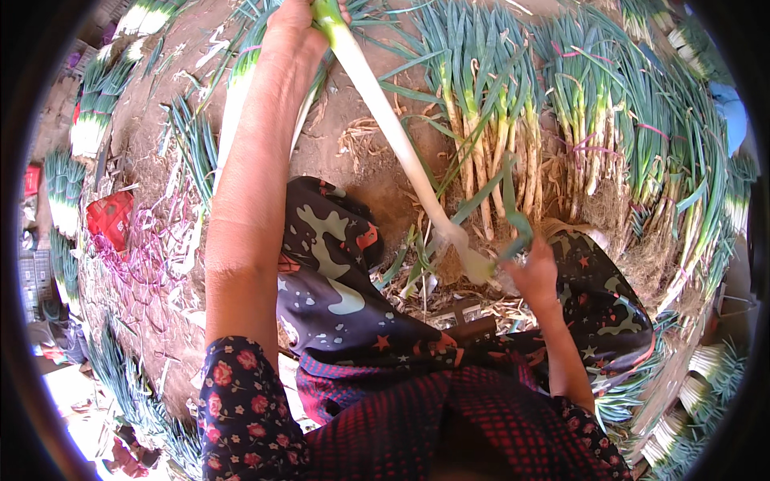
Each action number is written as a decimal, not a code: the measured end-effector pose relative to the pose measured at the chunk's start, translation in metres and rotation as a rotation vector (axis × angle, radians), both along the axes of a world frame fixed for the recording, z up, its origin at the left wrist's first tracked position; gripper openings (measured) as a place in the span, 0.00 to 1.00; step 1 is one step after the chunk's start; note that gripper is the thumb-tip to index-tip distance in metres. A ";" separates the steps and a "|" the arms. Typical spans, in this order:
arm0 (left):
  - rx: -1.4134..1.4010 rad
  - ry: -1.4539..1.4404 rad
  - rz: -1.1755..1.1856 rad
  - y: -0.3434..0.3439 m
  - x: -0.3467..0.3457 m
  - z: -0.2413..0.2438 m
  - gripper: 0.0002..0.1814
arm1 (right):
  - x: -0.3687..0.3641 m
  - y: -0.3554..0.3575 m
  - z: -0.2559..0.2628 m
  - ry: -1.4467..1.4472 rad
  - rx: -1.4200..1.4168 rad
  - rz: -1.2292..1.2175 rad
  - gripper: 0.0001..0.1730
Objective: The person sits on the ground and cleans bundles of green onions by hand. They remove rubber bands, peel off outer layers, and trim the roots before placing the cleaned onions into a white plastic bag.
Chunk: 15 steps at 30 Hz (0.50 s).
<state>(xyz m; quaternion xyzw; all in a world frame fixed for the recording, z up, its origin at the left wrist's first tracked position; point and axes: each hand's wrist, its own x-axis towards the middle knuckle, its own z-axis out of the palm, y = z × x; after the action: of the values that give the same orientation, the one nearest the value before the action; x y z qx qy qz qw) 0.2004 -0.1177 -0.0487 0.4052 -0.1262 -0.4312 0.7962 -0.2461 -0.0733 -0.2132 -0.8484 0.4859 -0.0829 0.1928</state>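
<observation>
At the top centre my left hand (301,24) grips a large green onion (385,114) near the start of its green leaves. Its long white stalk slants down to the right, and the root end is blurred near my right hand. My right hand (534,270) is closed on a torn green onion leaf (518,225), which curls up from the fingers. Beyond my left forearm lie peeled white green onions (237,90) with a pink tie around their leaves. Unpeeled green onions (475,114) with dry yellowish skins lie ahead of my right hand.
Tied green onion bundles (586,102) lie at the right. More trimmed bundles (96,108) lie at the far left, beside a red bag (110,219) and a tangle of pink ties (141,255). Peeled skins and leaf scraps (421,297) litter the ground between my knees.
</observation>
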 end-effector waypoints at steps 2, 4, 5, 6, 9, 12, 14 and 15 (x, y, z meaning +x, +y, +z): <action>0.029 -0.020 0.046 -0.002 0.002 -0.008 0.10 | 0.036 0.000 0.058 -0.259 0.123 -0.038 0.47; 0.042 -0.030 0.067 -0.002 0.001 -0.008 0.09 | 0.068 -0.009 0.060 -0.345 -0.012 0.241 0.41; 0.046 -0.036 0.071 -0.005 -0.001 -0.007 0.09 | 0.080 -0.010 0.060 -0.386 -0.084 0.376 0.38; 0.042 -0.032 0.054 -0.008 -0.003 -0.004 0.08 | 0.088 -0.008 0.060 -0.466 0.280 0.328 0.34; -0.085 0.158 0.081 -0.015 -0.002 -0.009 0.08 | 0.114 -0.004 0.069 -0.669 1.071 0.272 0.24; -0.037 0.100 -0.093 -0.009 -0.047 -0.009 0.18 | 0.132 -0.006 0.106 -0.818 1.156 0.315 0.17; 0.028 0.189 -0.206 -0.021 -0.054 -0.023 0.20 | 0.153 -0.021 0.131 -0.885 1.311 0.192 0.20; 0.015 0.194 -0.269 -0.031 -0.051 -0.039 0.21 | 0.159 -0.023 0.138 -1.003 1.364 0.170 0.23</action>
<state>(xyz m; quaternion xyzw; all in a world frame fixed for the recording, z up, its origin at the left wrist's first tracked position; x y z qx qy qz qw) 0.1499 -0.1482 -0.0874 0.3471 -0.0984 -0.5721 0.7366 -0.0866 -0.0962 -0.0752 -0.4428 0.2211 -0.1235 0.8601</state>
